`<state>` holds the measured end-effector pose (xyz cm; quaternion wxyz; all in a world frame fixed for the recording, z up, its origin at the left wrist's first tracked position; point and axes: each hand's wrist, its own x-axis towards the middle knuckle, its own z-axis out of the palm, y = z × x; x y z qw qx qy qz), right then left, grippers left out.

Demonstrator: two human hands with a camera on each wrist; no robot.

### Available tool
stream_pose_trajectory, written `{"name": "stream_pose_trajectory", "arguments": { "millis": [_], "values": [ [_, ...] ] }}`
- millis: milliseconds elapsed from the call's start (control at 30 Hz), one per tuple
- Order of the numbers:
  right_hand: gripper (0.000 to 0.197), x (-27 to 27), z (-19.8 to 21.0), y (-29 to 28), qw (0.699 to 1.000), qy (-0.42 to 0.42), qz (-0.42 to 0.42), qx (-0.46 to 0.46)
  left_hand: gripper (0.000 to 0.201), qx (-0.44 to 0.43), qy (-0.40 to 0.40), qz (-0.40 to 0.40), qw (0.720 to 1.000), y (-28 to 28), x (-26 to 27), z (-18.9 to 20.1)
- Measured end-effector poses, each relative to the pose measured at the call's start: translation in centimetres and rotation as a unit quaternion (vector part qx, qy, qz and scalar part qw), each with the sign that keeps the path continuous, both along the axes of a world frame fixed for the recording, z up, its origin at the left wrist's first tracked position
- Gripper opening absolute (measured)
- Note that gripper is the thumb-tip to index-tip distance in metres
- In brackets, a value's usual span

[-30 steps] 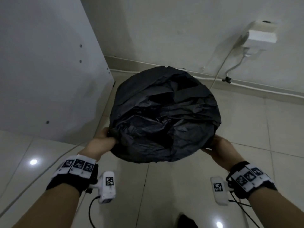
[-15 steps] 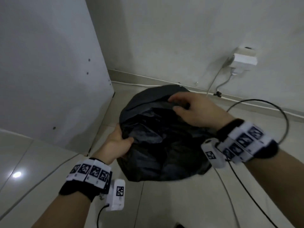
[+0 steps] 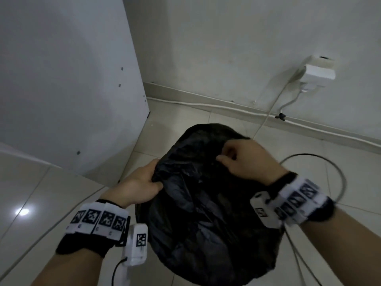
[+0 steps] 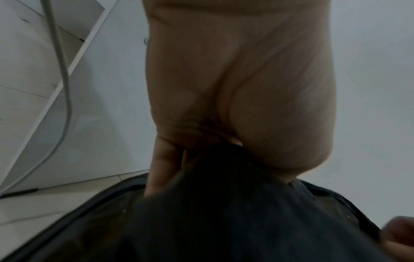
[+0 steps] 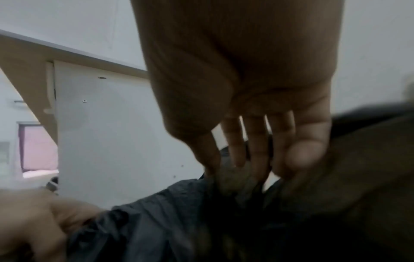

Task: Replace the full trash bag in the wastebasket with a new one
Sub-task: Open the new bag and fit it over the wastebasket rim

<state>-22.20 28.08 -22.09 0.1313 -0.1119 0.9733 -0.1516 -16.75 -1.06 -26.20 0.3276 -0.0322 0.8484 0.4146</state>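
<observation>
A: Where do we stand in the task?

B: We judge it early. The black trash bag (image 3: 206,203) sits in the wastebasket (image 4: 74,211) on the tiled floor (image 3: 51,182), near the corner where the white cabinet panel (image 3: 68,79) meets the wall. We see no fresh liner, so lifting out the bag and fitting a new one both remain.

A: How are our hands set?

B: Our left hand (image 3: 138,186) grips a bunched fold at the bag's left edge, fingers curled around the film. Our right hand (image 3: 245,159) pinches gathered plastic at the far edge, between thumb and fingers.

A: And the materials?

B: The bag is thin, crinkled, faintly glossy film, heaped into a rounded mass. In the left wrist view only a dark curved rim of the wastebasket shows beneath it. The floor tiles are smooth and reflective.
</observation>
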Motion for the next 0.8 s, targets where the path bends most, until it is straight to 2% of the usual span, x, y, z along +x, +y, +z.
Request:
{"name": "stream_pose_trajectory", "arguments": {
  "millis": [33, 67, 100, 133, 167, 200, 233, 300, 367, 433, 467, 500, 567, 700, 733, 800],
  "values": [
    [0.029, 0.0, 0.9, 1.5, 0.998, 0.054, -0.028, 0.012, 0.063, -0.002, 0.003, 0.002, 1.0, -0.3, -0.1, -0.2],
    [0.039, -0.1, 1.3, 3.0, 0.996, 0.068, -0.042, 0.042, 0.062, 0.005, 0.014, 0.007, 1.0, -0.4, 0.0, -0.2],
    [0.052, -0.1, 1.3, 4.3, 0.996, 0.033, -0.05, 0.072, 0.059, 0.017, 0.029, 0.015, 0.999, -0.5, 0.1, -0.2],
    [0.055, -0.4, 0.9, 5.5, 0.995, -0.03, -0.055, 0.072, 0.055, 0.038, 0.045, 0.03, 0.998, -0.6, 0.3, -0.3],
    [0.046, -0.6, 0.3, 6.5, 0.994, -0.085, -0.064, 0.029, 0.055, 0.066, 0.052, 0.049, 0.995, -0.7, 0.3, -0.3],
    [0.03, -0.9, -0.5, 7.2, 0.986, -0.129, -0.089, -0.057, 0.06, 0.087, 0.053, 0.064, 0.993, -0.9, 0.3, -0.2],
    [0.02, -1.2, -1.1, 7.9, 0.973, -0.136, -0.127, -0.138, 0.066, 0.103, 0.051, 0.069, 0.991, -1.3, 0.3, -0.2],
    [0.024, -1.8, -2.6, 9.3, 0.937, -0.111, -0.217, -0.249, 0.074, 0.088, 0.05, 0.062, 0.993, -2.1, 0.4, 0.2],
    [0.028, -1.3, -3.5, 10.2, 0.904, -0.129, -0.269, -0.306, 0.067, 0.015, 0.062, 0.01, 0.998, -2.6, 0.5, 0.7],
    [0.047, 0.0, -4.7, 10.6, 0.87, -0.207, -0.271, -0.357, 0.052, -0.032, 0.053, -0.05, 0.997, -2.4, 0.6, 0.8],
    [0.053, 0.6, -5.1, 10.5, 0.855, -0.248, -0.262, -0.373, 0.047, -0.036, 0.048, -0.054, 0.997, -2.1, 0.5, 0.7],
    [0.05, 1.1, -5.2, 10.1, 0.841, -0.274, -0.251, -0.393, 0.042, -0.034, 0.036, -0.04, 0.998, -2.0, 0.4, 0.6],
    [0.04, 1.1, -5.1, 9.4, 0.826, -0.262, -0.234, -0.44, 0.036, -0.043, 0.045, -0.014, 0.998, -1.7, 0.0, 0.2],
    [0.036, -0.2, -7.1, 9.5, 0.82, -0.147, -0.327, -0.446, 0.043, -0.078, 0.134, 0.073, 0.985, -1.3, -1.4, -0.1],
    [0.033, 0.0, -8.3, 10.0, 0.831, -0.146, -0.35, -0.406, 0.046, -0.076, 0.14, 0.087, 0.983, -1.1, -1.6, -0.1],
    [0.03, 0.9, -10.6, 10.8, 0.874, -0.213, -0.344, -0.267, 0.046, -0.073, 0.113, 0.084, 0.987, -0.9, -1.6, -0.2]
  ]
}}
